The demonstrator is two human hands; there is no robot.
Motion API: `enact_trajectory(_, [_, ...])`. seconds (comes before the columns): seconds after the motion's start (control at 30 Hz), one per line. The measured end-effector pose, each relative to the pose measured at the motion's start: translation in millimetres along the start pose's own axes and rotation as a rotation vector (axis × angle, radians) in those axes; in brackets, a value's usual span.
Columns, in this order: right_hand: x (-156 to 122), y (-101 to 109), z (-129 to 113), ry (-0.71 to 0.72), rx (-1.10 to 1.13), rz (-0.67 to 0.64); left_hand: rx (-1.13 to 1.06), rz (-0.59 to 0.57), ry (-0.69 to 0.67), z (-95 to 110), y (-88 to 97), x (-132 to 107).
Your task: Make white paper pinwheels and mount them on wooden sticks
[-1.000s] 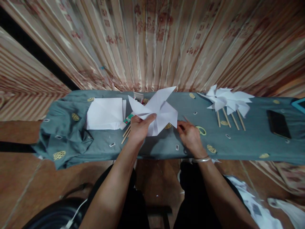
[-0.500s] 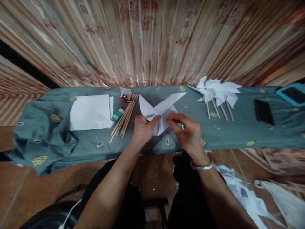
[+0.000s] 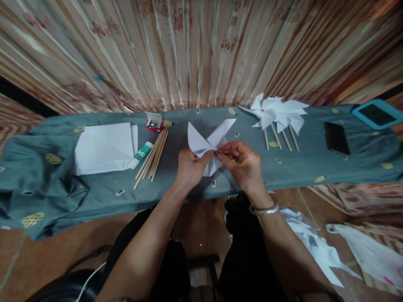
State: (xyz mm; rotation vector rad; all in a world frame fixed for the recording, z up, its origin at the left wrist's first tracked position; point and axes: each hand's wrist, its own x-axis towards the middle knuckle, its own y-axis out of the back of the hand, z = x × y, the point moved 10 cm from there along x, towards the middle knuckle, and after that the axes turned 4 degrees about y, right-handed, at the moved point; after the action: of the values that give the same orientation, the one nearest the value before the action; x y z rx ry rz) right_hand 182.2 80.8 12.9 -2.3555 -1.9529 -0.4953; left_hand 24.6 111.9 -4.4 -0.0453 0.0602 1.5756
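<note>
A white paper pinwheel (image 3: pixel 198 139) with folded blades is held just above the cloth-covered table. My left hand (image 3: pixel 190 168) is closed on its near left side, the thumb pressed at the centre where the folded tips meet. At that same centre my right hand (image 3: pixel 244 167) pinches a small dark metallic piece (image 3: pixel 215 153), perhaps a pin, between thumb and forefinger. The fingers hide most of this piece. Left of the pinwheel lie several wooden sticks (image 3: pixel 153 157), a green and white glue stick (image 3: pixel 142 153) and a small open red box (image 3: pixel 154 122) of shiny metal pieces.
A stack of white paper (image 3: pixel 103 147) lies at the left on the grey-green cloth (image 3: pixel 176 184). At the right are several finished pinwheels on sticks (image 3: pixel 278 112), a dark phone (image 3: pixel 336 138) and a blue-framed tablet (image 3: pixel 378 114). Paper scraps (image 3: pixel 315 241) lie on the floor.
My right hand has moved left from the pinwheel's right side to its centre, where its fingertips meet my left thumb. The view has shifted slightly.
</note>
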Motion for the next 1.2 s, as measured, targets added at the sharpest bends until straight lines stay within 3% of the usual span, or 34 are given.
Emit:
enact_trajectory(0.17, [3.5, 0.1, 5.7, -0.037, 0.136, -0.006, 0.009, -0.025, 0.001, 1.8, -1.7, -0.7])
enact_trajectory(0.87, [4.6, -2.9, 7.4, -0.067, 0.167, -0.055, -0.013, -0.026, 0.008, -7.6, 1.2, 1.8])
enact_trajectory(1.2, [9.1, 17.4, 8.9, -0.107, 0.215, -0.042, -0.195, 0.020, 0.062, -18.6, 6.5, 6.0])
